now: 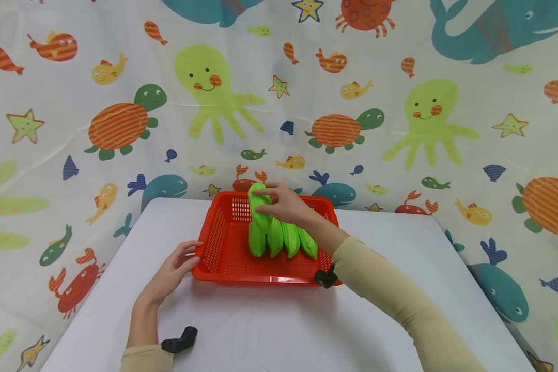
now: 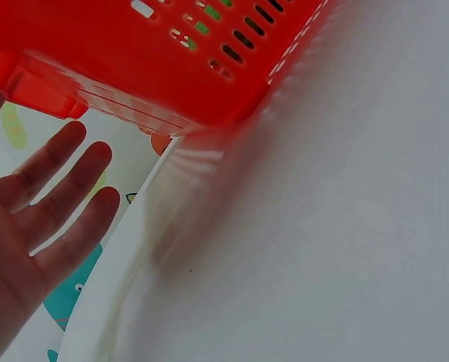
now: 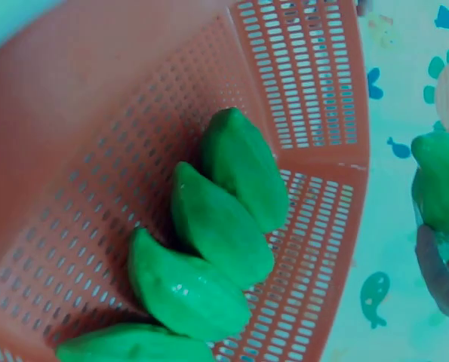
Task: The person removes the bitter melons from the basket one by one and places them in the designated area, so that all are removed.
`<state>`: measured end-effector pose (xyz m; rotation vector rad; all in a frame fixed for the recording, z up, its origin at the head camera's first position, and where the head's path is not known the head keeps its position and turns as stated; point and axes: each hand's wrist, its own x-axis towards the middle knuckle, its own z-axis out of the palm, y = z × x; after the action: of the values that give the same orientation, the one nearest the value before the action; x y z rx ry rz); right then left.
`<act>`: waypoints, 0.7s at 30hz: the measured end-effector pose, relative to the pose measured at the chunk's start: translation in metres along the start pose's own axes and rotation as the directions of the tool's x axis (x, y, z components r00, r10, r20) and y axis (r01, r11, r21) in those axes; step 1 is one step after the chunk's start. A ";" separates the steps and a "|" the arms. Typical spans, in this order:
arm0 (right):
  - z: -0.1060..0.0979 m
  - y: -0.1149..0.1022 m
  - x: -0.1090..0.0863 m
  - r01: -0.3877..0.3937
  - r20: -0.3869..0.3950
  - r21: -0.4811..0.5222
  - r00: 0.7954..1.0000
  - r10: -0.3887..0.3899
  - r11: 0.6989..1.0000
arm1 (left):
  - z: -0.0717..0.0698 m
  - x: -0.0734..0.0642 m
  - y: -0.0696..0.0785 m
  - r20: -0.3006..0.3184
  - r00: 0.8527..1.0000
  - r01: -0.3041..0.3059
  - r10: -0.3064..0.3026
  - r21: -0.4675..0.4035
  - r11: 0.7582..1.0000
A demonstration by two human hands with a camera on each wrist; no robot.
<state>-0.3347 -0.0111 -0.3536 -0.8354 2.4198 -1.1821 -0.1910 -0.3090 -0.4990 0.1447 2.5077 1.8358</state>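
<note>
My right hand [image 1: 289, 204] holds a long, ridged bright green fruit [image 1: 257, 192] over the back of a red plastic basket [image 1: 232, 261]. In the right wrist view this fruit [image 3: 438, 185] appears at the right edge, with a finger curled against it. Several similar green fruits [image 1: 291, 240] lie side by side on the basket floor, tapered ends visible in the right wrist view. At the basket's left rim, my left hand [image 1: 171, 274] rests its fingertips. The left wrist view shows those fingers [image 2: 66, 200] spread and fairly straight beside the basket wall.
The basket stands on a white table [image 1: 260, 325], near its back edge. Behind it hangs a white cloth [image 1: 279, 150] printed with sea animals. A black device sits on my left wrist [image 1: 181, 341] and another on the right [image 1: 325, 277].
</note>
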 end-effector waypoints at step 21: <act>-0.043 0.034 -0.065 -0.086 -0.264 0.230 0.953 0.147 0.969 | -0.001 0.002 0.000 0.004 1.000 0.004 -0.004 0.006 1.000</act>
<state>-0.3186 0.0721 -0.3527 -0.4781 2.4529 -1.5728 -0.1929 -0.3094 -0.4986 0.1433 2.5090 1.8246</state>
